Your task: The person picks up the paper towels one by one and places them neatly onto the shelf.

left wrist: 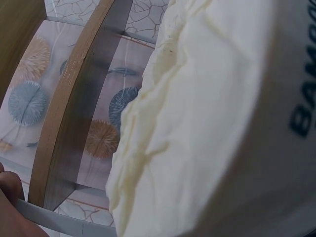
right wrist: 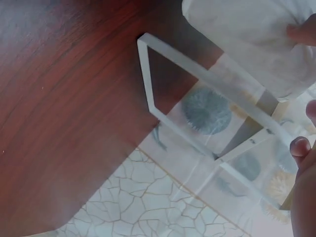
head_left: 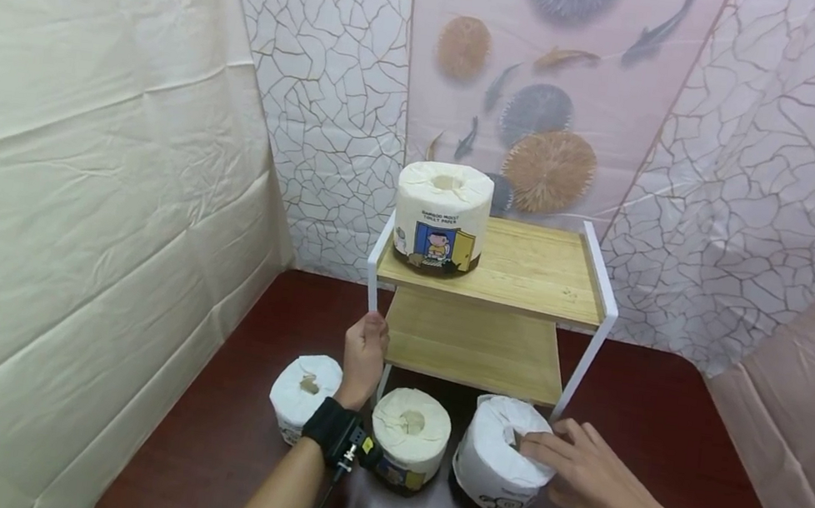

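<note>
A small two-tier shelf (head_left: 534, 268) with wooden boards and white metal legs stands on the table. My left hand (head_left: 364, 354) grips its left front leg. At the right front, a white-wrapped toilet roll (head_left: 499, 470) leans to one side. My right hand (head_left: 597, 477) pinches that roll, with fingertips at its core hole; in the right wrist view a digit presses the wrapper (right wrist: 252, 44). A cream-wrapped toilet roll (head_left: 412, 430) stands between my hands and looms close in the left wrist view. Another white roll (head_left: 297, 388) stands left of my left wrist, partly hidden.
On the shelf's top board, at its left end, sits a toilet roll (head_left: 441, 220) with a cartoon print. The lower board (head_left: 473, 341) lies beneath. Around the dark red table (head_left: 206, 432) hang cloth walls (head_left: 120, 196), with a patterned curtain (head_left: 333, 111) behind.
</note>
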Motion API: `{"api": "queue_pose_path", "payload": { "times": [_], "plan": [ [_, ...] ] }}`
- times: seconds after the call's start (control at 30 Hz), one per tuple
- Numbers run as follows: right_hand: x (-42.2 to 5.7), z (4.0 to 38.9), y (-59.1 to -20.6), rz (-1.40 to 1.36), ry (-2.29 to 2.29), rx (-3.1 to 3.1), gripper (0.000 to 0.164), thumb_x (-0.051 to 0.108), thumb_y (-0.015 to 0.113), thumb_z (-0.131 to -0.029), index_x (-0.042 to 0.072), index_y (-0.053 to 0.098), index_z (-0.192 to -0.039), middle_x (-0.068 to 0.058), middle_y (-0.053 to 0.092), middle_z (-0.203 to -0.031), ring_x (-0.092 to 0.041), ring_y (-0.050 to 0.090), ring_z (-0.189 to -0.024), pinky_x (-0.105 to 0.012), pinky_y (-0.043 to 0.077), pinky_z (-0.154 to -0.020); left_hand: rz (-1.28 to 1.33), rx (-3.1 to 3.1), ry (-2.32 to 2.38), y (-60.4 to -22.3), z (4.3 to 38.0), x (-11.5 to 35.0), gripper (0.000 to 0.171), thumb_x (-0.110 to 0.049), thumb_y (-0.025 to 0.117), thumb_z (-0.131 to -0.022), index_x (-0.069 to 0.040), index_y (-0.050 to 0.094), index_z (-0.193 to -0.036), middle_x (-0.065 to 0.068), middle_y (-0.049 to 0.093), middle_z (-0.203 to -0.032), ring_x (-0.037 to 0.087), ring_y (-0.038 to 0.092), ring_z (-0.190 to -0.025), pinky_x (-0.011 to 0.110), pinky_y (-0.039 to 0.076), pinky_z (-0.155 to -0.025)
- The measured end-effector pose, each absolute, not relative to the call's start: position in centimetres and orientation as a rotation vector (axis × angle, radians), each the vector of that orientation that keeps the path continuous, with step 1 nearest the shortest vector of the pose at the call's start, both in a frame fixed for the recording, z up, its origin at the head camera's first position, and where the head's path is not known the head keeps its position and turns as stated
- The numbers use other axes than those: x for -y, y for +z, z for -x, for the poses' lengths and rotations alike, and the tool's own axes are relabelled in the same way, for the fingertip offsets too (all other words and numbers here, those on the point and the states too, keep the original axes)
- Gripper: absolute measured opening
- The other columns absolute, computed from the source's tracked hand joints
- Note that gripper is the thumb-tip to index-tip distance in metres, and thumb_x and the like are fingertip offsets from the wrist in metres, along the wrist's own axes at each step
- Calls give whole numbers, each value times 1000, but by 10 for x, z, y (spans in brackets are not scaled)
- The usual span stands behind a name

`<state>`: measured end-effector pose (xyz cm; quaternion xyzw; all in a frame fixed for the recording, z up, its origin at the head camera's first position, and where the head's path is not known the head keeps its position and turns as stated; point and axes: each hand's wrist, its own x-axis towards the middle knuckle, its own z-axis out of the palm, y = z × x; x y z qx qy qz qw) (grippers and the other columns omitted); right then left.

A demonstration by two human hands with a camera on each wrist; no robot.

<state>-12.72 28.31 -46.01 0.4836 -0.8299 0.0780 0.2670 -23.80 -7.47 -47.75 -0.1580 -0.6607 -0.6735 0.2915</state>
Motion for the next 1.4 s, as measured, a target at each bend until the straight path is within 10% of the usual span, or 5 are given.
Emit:
{"api": "queue_pose_path", "payload": {
  "times": [1.4],
  "plan": [
    [-271, 113, -395, -1366, 108, 2144, 71, 8, 77, -51, 17, 74, -121, 5, 74, -119, -19, 52, -92, -34, 37, -81, 361, 1806, -1798, -479, 235, 74, 57, -43, 33, -116, -4, 43, -76, -5, 32, -60, 8, 29, -50, 24, 25, -49]
  ]
}}
